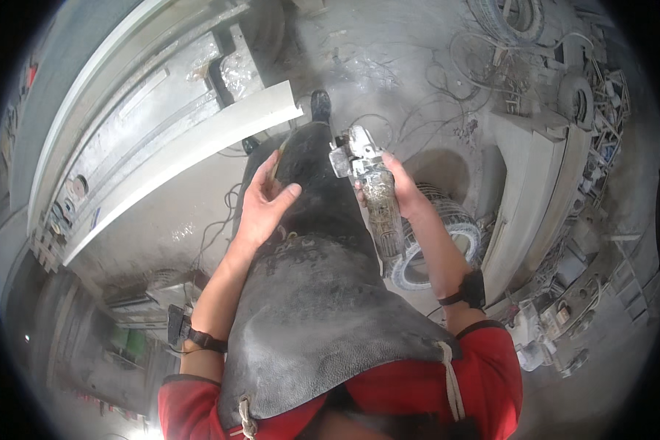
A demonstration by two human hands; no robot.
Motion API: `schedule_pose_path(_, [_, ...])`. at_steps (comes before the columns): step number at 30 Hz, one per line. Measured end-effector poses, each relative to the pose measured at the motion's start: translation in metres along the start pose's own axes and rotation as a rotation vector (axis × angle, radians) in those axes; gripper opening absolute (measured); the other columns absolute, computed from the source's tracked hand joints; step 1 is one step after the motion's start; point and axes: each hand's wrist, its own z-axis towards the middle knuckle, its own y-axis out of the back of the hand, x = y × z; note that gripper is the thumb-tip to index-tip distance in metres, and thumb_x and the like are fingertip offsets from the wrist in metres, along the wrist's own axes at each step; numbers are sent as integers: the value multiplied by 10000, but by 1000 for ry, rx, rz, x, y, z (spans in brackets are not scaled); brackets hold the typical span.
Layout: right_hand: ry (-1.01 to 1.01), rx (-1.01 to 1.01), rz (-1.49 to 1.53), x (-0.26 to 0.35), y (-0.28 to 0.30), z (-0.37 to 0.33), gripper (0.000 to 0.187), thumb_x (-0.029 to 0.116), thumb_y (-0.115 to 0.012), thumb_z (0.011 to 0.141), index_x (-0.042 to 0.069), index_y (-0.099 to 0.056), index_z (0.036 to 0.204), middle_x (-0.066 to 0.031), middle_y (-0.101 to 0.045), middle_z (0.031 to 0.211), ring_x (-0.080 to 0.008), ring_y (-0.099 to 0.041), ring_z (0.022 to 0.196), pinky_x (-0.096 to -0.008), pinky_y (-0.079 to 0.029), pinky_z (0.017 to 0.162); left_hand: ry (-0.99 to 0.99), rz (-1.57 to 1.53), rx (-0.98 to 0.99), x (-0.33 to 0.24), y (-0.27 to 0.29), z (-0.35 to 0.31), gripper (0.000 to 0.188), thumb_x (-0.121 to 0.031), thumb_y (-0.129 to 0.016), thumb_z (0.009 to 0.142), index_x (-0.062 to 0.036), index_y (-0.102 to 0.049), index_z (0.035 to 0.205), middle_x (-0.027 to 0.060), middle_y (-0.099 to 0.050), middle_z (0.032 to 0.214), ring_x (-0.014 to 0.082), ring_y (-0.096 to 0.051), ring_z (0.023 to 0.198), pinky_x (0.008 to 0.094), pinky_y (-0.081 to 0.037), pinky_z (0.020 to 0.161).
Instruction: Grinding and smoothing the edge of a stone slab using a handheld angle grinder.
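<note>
My right hand (pixel 407 189) is closed round the body of a dust-covered angle grinder (pixel 383 205), whose metal head points away from me. A greyish block-like part (pixel 339 161) sits at the left side of that head. To the left, my left hand (pixel 265 202) is raised with the thumb apart from the fingers. Along the inside of its fingers shows a thin yellowish-green piece (pixel 279 158), seen nearly edge-on, which the hand seems to hold. Both hands are in front of my dark, dusty apron (pixel 308 293).
Left of me lies a long pale slab (pixel 191 158) with a squared end. Tyres (pixel 436 253) lie on the floor by my right arm, near leaning panels (pixel 524 183). Cables (pixel 447 95) trail over the dusty floor. Scrap and tools (pixel 565 315) pile up at the right.
</note>
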Motion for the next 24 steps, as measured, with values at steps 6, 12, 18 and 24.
schedule_pose_path(6, [-23,88,-170,16,-32,8,478,476,-440,1043,43,-544,1218,-132,-668,907,-228,-696,730,-382,-601,645,-105,191,-32,2,-14,9,1036,-217,-901,739,57,-301,1538,67,-571,1052,144,-549,975,271,-452,880])
schedule_pose_path(12, [-91,92,-62,15,-37,18,517,497,-426,1031,23,-559,1189,-143,-669,914,-241,-693,742,-388,-600,658,-147,1,-123,6,-25,29,956,-264,-888,750,74,-374,1482,237,-516,1446,273,-507,1347,370,-391,1126])
schedule_pose_path(18, [-79,109,-49,16,-34,23,518,504,-418,1032,36,-555,1206,-144,-669,922,-244,-690,749,-395,-597,675,-126,17,-131,8,-26,35,957,-393,-891,742,36,-438,1467,239,-581,1392,287,-565,1301,382,-435,1084])
schedule_pose_path(24, [-47,130,-49,18,-42,22,507,499,-410,1038,44,-553,1208,-139,-668,927,-240,-688,747,-393,-593,674,-139,-2,-125,7,-26,34,925,-394,-886,752,23,-462,1460,248,-582,1384,281,-562,1301,375,-431,1087])
